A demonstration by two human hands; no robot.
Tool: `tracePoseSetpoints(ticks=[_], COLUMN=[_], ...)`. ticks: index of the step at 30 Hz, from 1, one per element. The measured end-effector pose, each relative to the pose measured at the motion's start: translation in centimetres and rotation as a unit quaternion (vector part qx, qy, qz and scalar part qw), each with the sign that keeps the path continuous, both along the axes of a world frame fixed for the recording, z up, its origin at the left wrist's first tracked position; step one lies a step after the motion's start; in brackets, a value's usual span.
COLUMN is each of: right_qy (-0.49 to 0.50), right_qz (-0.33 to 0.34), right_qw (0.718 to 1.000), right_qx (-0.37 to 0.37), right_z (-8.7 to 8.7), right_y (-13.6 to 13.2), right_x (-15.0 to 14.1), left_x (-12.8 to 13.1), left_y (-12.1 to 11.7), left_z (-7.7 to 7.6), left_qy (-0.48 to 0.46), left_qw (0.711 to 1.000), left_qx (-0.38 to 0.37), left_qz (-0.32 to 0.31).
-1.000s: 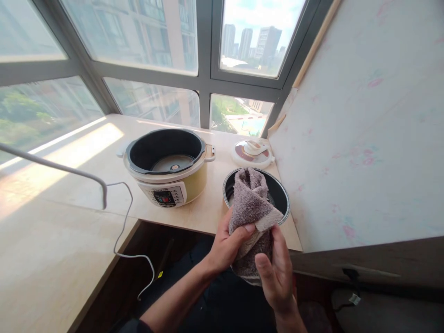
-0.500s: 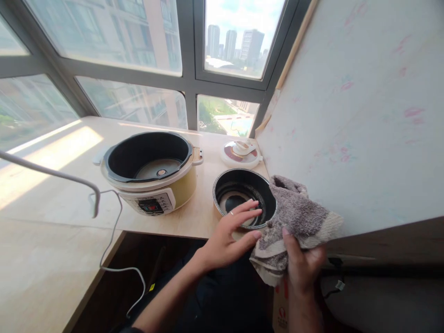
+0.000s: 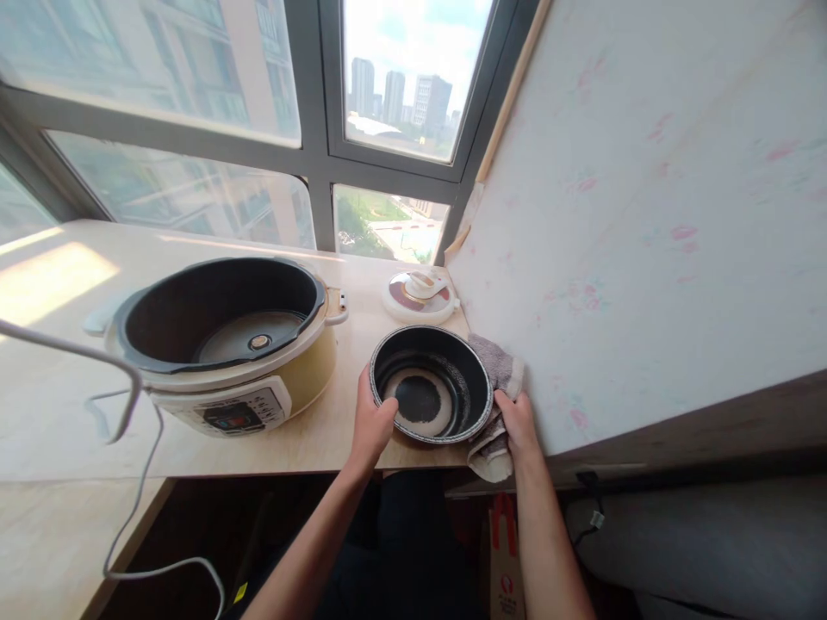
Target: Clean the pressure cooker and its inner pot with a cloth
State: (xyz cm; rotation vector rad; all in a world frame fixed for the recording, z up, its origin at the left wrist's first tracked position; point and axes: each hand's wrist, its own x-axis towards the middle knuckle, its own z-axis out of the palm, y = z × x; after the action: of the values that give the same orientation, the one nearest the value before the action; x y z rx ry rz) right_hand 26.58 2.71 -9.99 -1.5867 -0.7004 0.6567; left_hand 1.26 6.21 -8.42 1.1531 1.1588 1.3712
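A round black inner pot [image 3: 419, 398] sits near the front edge of the wooden counter, its inside worn and pale in a ring around a dark centre. My left hand [image 3: 373, 422] is closed on its left rim, thumb over the edge. At the pot's right side lies a grey-brown towel [image 3: 500, 362] with cream borders, partly hanging over the counter edge. My right hand [image 3: 517, 420] is closed on the towel beside the rim; whether its hidden fingers also touch the pot I cannot tell.
To the left stands an electric pressure cooker [image 3: 303, 366], lidless, its heating plate showing. A white and brown lid [image 3: 419, 297] lies behind the pot. A grey cord [image 3: 146, 474] runs along the left. Windows rise behind, a flowered wall [image 3: 613, 258] at right; a paper bag [image 3: 502, 568] stands below.
The towel has gone from being held up in my right hand to lying against the pot's right side. My left hand has moved from over the pot onto its left rim. The view has shifted.
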Motion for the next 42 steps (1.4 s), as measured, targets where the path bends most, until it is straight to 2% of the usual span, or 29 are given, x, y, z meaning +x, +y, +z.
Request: tracePoseSetpoints(ticks=[4, 9, 12, 16, 21, 25, 28, 32, 42], right_qy=[0.012, -0.012, -0.041, -0.068, -0.049, -0.012, -0.002, 0.0, -0.007], right_qz=[0.082, 0.097, 0.084, 0.086, 0.057, 0.031, -0.004, -0.038, -0.065], right_qw=[0.997, 0.995, 0.995, 0.993, 0.995, 0.997, 0.997, 0.995, 0.996], right_qx=[0.0, -0.02, -0.026, -0.031, -0.062, -0.063, -0.079, -0.089, -0.059], right_z=[-0.1, -1.0, -1.8, -2.8, -3.8, -5.0, -5.8, -6.5, -7.2], right_y=[2.7, 3.8, 2.9, 0.0, -4.2, -6.2, -6.7, -6.5, -6.7], right_x=[0.3, 0.1, 0.3, 0.0, -1.0, -1.3, -1.3, -1.0, -1.3], left_x=[0.3, 1.0, 1.3, 1.3, 1.1, 1.0, 1.0, 1.1, 0.5], left_y=[-0.1, -0.3, -0.3, -0.3, -0.4, -0.3, -0.2, -0.2, 0.0], left_z=[0.2, -0.6, -0.9, -0.7, -0.6, -0.3, 0.3, 1.1, 1.7], left_qy=[-0.026, -0.063, -0.084, -0.113, -0.095, -0.075, -0.096, -0.176, -0.284], left_qw=[0.999, 0.996, 0.993, 0.99, 0.993, 0.995, 0.993, 0.98, 0.94], left_qx=[-0.014, -0.027, -0.032, -0.04, -0.036, -0.027, -0.031, -0.046, -0.122], left_qz=[0.019, 0.053, 0.07, 0.071, 0.056, 0.06, 0.059, 0.078, 0.142])
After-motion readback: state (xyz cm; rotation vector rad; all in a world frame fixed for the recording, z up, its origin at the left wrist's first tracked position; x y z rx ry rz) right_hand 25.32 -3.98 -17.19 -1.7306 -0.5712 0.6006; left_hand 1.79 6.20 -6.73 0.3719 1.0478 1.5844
